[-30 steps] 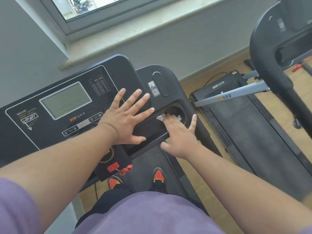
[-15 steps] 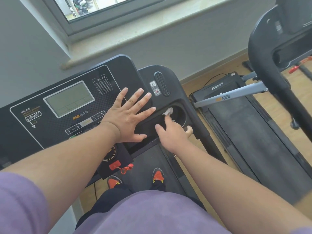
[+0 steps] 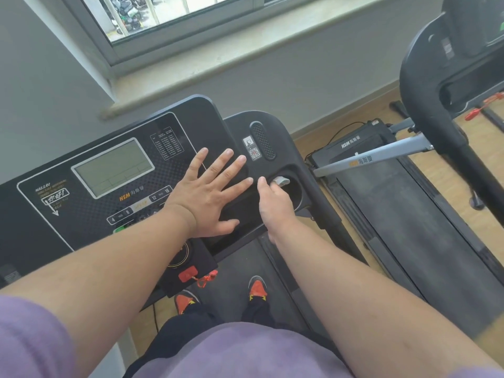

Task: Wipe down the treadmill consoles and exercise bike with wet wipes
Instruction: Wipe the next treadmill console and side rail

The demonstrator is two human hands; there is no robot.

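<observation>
A black treadmill console (image 3: 90, 211) with a grey display (image 3: 113, 167) fills the left half of the head view. My left hand (image 3: 210, 197) lies flat on it with fingers spread, just right of the display. To its right, my right hand (image 3: 275, 205) holds a white wet wipe (image 3: 281, 181) at the rim of the round cup holder (image 3: 296, 192) in the console's right wing. Most of the wipe is hidden under my fingers.
A second treadmill, with its belt (image 3: 409, 227), grey upright (image 3: 373, 159) and black console frame (image 3: 425, 85), stands to the right. A red safety key (image 3: 191, 275) hangs below the console. My orange shoes (image 3: 257, 289) stand on the belt. A window sill (image 3: 218, 61) runs behind.
My right hand turned from lying flat over the cup holder to a curled hold on the wipe and shifted slightly left along the rim. My left hand stayed flat in place.
</observation>
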